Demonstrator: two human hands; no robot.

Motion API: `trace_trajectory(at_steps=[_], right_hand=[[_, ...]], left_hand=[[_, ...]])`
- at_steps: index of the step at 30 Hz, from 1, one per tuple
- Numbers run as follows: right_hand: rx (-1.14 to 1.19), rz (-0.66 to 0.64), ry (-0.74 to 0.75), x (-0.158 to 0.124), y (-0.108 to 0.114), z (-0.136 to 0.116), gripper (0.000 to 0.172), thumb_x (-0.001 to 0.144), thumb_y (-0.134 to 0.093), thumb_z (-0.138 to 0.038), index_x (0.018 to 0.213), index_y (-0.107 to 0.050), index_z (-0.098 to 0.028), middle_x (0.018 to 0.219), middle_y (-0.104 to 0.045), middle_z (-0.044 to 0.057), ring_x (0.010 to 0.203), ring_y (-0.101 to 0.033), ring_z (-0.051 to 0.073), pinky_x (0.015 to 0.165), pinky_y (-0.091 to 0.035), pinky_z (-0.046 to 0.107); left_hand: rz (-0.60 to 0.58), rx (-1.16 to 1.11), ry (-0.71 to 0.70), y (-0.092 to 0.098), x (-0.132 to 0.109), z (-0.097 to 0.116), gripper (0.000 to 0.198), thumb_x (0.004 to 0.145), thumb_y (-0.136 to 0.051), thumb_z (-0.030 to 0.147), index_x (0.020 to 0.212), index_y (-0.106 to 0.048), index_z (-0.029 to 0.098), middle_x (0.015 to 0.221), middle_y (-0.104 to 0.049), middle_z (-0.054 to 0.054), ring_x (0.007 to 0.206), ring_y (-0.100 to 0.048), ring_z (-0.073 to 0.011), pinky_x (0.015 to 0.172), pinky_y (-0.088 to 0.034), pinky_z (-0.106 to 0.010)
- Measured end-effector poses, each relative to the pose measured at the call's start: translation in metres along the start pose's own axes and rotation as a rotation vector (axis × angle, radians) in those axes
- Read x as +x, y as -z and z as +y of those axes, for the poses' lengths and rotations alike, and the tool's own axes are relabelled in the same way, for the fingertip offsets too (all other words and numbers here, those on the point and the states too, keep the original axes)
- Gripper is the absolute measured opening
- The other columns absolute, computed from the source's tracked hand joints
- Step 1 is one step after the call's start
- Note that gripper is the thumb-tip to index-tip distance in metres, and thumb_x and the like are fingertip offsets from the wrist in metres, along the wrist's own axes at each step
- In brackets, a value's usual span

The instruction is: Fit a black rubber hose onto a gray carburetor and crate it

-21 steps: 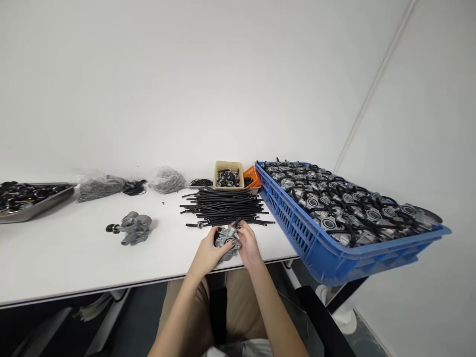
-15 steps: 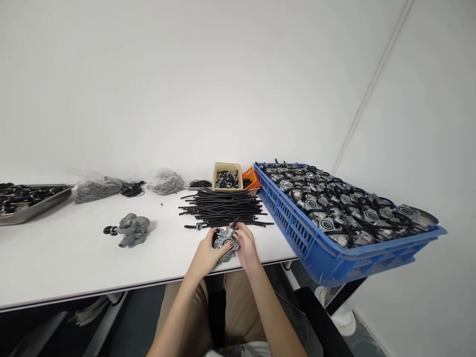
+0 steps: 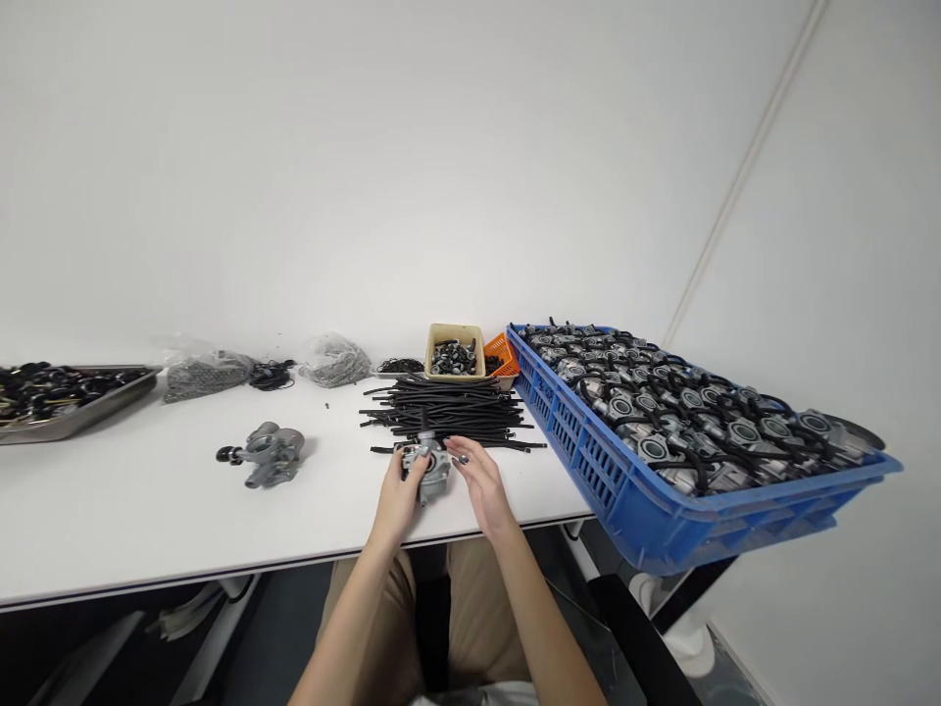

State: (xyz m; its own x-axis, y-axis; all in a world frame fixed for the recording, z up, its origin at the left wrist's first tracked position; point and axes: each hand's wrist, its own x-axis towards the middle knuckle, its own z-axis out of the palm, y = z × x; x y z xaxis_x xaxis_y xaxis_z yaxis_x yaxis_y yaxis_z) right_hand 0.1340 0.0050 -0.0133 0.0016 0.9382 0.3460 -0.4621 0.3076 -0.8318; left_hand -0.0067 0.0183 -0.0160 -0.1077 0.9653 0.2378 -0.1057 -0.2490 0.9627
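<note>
My left hand (image 3: 398, 490) is closed around a small grey metal carburetor (image 3: 424, 461), held just above the white table (image 3: 147, 510) near its front edge. My right hand (image 3: 476, 479) hovers right beside it with fingers spread and nothing in them. Just behind both hands lies a pile of short black rubber hoses (image 3: 448, 412). A second grey carburetor (image 3: 266, 454) lies on the table to the left.
A blue crate (image 3: 588, 441) full of carburetors with hoses sits at the right, overhanging the table edge. Behind the hoses stand a beige box (image 3: 455, 351) of small parts and an orange basket (image 3: 502, 355). Bags of parts (image 3: 213, 371) and a metal tray (image 3: 66, 392) are at the left.
My right hand has let go of the carburetor and opened. My left hand has shifted the carburetor slightly left and away from me.
</note>
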Motion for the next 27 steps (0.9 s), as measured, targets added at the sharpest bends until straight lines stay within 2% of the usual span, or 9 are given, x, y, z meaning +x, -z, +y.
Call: trace_trajectory(at_steps=[4, 8, 14, 19, 27], right_hand=[[-0.061, -0.088, 0.0, -0.001, 0.001, 0.0, 0.034, 0.078, -0.062, -0.022, 0.112, -0.066, -0.022, 0.121, -0.066, 0.007, 0.121, -0.055, 0.023, 0.11, -0.033, 0.04], [-0.069, -0.115, -0.019, -0.001, 0.0, 0.0, 0.035, 0.078, -0.063, -0.023, 0.114, -0.065, -0.022, 0.12, -0.067, 0.007, 0.118, -0.057, 0.024, 0.109, -0.034, 0.041], [-0.124, -0.121, -0.051, -0.002, -0.004, -0.004, 0.034, 0.076, -0.067, -0.025, 0.11, -0.066, -0.023, 0.118, -0.067, 0.006, 0.114, -0.059, 0.022, 0.104, -0.04, 0.038], [-0.144, -0.102, -0.063, -0.002, -0.006, -0.005, 0.037, 0.073, -0.07, -0.023, 0.11, -0.066, -0.024, 0.116, -0.067, 0.005, 0.11, -0.06, 0.022, 0.099, -0.043, 0.037], [-0.158, -0.1, -0.074, -0.001, -0.006, 0.0, 0.044, 0.071, -0.074, -0.024, 0.115, -0.065, -0.025, 0.123, -0.065, 0.005, 0.108, -0.061, 0.022, 0.098, -0.045, 0.039]], left_hand=[[0.037, -0.288, 0.104, 0.001, 0.003, 0.005, 0.053, 0.073, -0.065, 0.064, 0.098, -0.066, 0.017, 0.104, -0.067, -0.01, 0.094, -0.059, -0.0225, 0.081, -0.046, -0.032], [0.068, -0.406, 0.158, -0.001, 0.002, 0.011, 0.054, 0.066, -0.073, 0.064, 0.095, -0.066, 0.018, 0.098, -0.067, -0.006, 0.085, -0.059, -0.0173, 0.072, -0.046, -0.026], [0.112, -0.329, 0.159, 0.0, 0.004, 0.003, 0.056, 0.066, -0.071, 0.065, 0.095, -0.061, 0.018, 0.094, -0.064, -0.003, 0.084, -0.057, -0.0156, 0.071, -0.045, -0.025], [0.068, -0.234, 0.11, 0.003, 0.004, -0.003, 0.053, 0.069, -0.071, 0.059, 0.101, -0.059, 0.019, 0.095, -0.064, -0.003, 0.086, -0.058, -0.0174, 0.073, -0.044, -0.026], [0.102, -0.265, 0.098, 0.003, 0.005, -0.003, 0.047, 0.075, -0.065, 0.057, 0.1, -0.06, 0.016, 0.098, -0.063, -0.005, 0.091, -0.058, -0.0187, 0.075, -0.045, -0.026]])
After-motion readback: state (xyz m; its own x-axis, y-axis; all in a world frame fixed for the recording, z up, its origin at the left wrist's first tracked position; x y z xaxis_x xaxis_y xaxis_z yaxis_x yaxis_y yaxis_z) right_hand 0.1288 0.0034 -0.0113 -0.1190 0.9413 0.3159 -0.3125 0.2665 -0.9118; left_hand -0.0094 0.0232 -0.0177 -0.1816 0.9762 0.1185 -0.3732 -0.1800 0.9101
